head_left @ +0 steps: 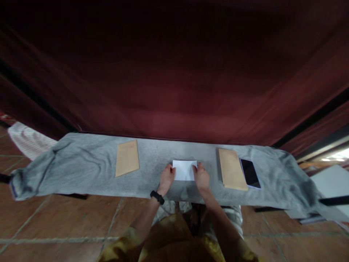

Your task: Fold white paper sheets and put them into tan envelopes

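Note:
A small white sheet of paper (pixel 185 171) is held level over the grey cloth in front of me, its long side running left to right. My left hand (pixel 167 177) pinches its left edge, thumb on top. On the opposite edge, my right hand (pixel 201 176) grips the paper in the same way. The fingers beneath the sheet are hidden. To the left lies a brown envelope (pixel 127 158), flat and slightly turned. Off to the right, what looks like a stack of brown envelopes (pixel 232 169) rests at a slant.
A phone (pixel 250 173) with a dark screen lies beside the right-hand envelopes. Grey cloth (pixel 87 163) covers the long narrow surface, with folds at both ends. Behind it hangs a dark red curtain (pixel 177 120). Tiled floor (pixel 76 214) shows below.

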### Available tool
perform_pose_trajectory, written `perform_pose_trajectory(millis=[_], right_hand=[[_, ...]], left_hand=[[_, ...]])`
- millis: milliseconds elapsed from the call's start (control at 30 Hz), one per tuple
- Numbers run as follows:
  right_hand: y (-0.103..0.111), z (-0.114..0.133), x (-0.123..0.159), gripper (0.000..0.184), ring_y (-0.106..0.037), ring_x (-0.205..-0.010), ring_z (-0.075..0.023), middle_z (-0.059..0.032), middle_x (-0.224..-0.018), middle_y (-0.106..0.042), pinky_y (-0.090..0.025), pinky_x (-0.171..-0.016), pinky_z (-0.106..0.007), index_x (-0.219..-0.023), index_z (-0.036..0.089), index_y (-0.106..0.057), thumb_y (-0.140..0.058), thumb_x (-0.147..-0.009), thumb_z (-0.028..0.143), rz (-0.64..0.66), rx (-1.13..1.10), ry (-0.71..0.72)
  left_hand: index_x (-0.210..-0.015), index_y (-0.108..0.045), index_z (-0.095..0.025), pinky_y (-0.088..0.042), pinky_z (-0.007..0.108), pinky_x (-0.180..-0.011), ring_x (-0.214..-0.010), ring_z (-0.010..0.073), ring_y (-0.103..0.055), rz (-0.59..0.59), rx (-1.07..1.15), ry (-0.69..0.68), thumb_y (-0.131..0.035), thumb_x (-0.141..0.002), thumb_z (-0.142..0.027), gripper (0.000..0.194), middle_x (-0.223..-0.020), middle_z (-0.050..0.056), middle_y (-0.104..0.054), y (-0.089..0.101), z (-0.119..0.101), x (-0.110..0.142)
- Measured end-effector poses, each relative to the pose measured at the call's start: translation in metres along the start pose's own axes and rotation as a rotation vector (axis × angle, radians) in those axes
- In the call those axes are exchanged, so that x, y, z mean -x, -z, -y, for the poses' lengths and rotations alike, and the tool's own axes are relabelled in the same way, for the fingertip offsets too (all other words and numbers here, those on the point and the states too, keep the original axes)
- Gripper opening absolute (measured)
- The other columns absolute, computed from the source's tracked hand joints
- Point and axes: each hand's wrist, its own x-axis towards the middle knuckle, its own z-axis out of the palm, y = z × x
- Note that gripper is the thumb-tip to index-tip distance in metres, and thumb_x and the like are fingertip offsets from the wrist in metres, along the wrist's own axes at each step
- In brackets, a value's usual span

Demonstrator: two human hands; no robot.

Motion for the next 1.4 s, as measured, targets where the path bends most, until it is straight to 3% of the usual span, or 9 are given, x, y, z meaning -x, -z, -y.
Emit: perform_pose_trajectory(millis=[200,300,400,567,667,767,867,1000,1400], right_hand=[[-0.004,0.0,0.0,0.043,-0.065,-0.104,-0.032,-0.0234,-0.119,-0.067,-0.051,-0.086,-0.042,-0.136,0.01,-0.055,-0.042,-0.101,0.03,-0.032,0.118,0.078],[-0.012,0.003,0.011,0.045,-0.059,-0.119,-0.0329,-0.0224,-0.137,-0.059,-0.047,-0.096,-0.047,-0.141,0.012,-0.052,-0.037,-0.101,0.025,-0.092,0.146,0.229],[-0.023,0.005,0.027,0.048,-0.046,-0.137,-0.0316,-0.0182,-0.151,-0.049,-0.038,-0.11,-0.051,-0.147,0.013,-0.047,-0.04,-0.102,0.029,-0.058,0.133,0.387],[-0.032,0.005,0.039,0.054,-0.037,-0.146,-0.0333,-0.0191,-0.159,-0.038,-0.028,-0.117,-0.056,-0.152,0.013,-0.041,-0.041,-0.102,0.031,0.004,0.152,0.391],[-0.03,0.005,0.038,0.057,-0.032,-0.148,-0.0338,-0.018,-0.16,-0.035,-0.026,-0.119,-0.056,-0.154,0.014,-0.039,-0.043,-0.098,0.025,0.041,0.161,0.415],[-0.028,0.004,0.037,0.064,-0.031,-0.149,-0.0332,-0.0161,-0.161,-0.035,-0.025,-0.12,-0.056,-0.157,0.017,-0.033,-0.045,-0.095,0.02,0.044,0.161,0.449],[-0.026,-0.001,0.037,0.063,-0.034,-0.148,-0.0315,-0.0173,-0.16,-0.036,-0.026,-0.119,-0.054,-0.158,0.013,-0.029,-0.041,-0.096,0.018,0.014,0.153,0.439],[-0.021,-0.016,0.038,0.057,-0.037,-0.146,-0.0292,-0.0178,-0.157,-0.041,-0.028,-0.119,-0.051,-0.156,0.008,-0.032,-0.035,-0.103,0.027,-0.017,0.154,0.406],[0.005,-0.041,0.054,0.047,-0.044,-0.141,-0.0301,-0.0097,-0.155,-0.046,-0.028,-0.119,-0.052,-0.148,0.017,-0.049,-0.041,-0.103,0.03,-0.025,0.144,0.37]], left_hand=[[-0.11,-0.061,-0.017,-0.045,0.029,-0.076,-0.091,0.0227,-0.07,0.017,-0.146,0.047,-0.049,-0.099,-0.025,0.018,-0.095,0.011,-0.073,-0.008,-0.006,0.002],[-0.119,-0.058,-0.016,-0.048,0.03,-0.075,-0.091,0.0246,-0.072,-0.002,-0.299,0.043,-0.044,-0.101,-0.029,0.026,-0.095,0.012,-0.074,-0.012,-0.006,0.007],[-0.126,-0.054,-0.013,-0.051,0.035,-0.074,-0.087,0.0281,-0.072,-0.034,-0.432,-0.004,-0.039,-0.102,-0.03,0.033,-0.093,0.015,-0.073,-0.013,-0.003,0.01],[-0.122,-0.059,-0.012,-0.048,0.046,-0.097,-0.111,0.0323,-0.065,-0.108,-0.355,-0.326,-0.035,-0.102,-0.026,0.035,-0.114,0.02,-0.068,-0.02,-0.006,0.011],[-0.133,-0.057,-0.018,-0.037,0.046,-0.114,-0.135,0.0292,-0.05,-0.03,-0.311,-0.516,-0.039,-0.102,-0.034,0.039,-0.142,0.014,-0.058,-0.038,-0.015,0.014],[-0.147,-0.046,-0.02,-0.028,0.049,-0.122,-0.146,0.0262,-0.038,0.048,-0.319,-0.602,-0.036,-0.103,-0.039,0.049,-0.154,0.011,-0.047,-0.057,-0.017,0.017],[-0.154,-0.037,-0.017,-0.025,0.048,-0.124,-0.15,0.0246,-0.033,0.022,-0.363,-0.594,-0.032,-0.104,-0.04,0.056,-0.158,0.013,-0.042,-0.062,-0.008,0.017],[-0.154,-0.036,-0.011,-0.022,0.049,-0.125,-0.151,0.0274,-0.028,-0.024,-0.421,-0.595,-0.035,-0.102,-0.044,0.062,-0.16,0.015,-0.035,-0.051,0.008,0.015],[-0.152,-0.038,-0.006,-0.02,0.05,-0.125,-0.151,0.0313,-0.027,-0.072,-0.456,-0.508,-0.038,-0.1,-0.049,0.068,-0.159,0.02,-0.035,-0.036,0.02,0.017]])
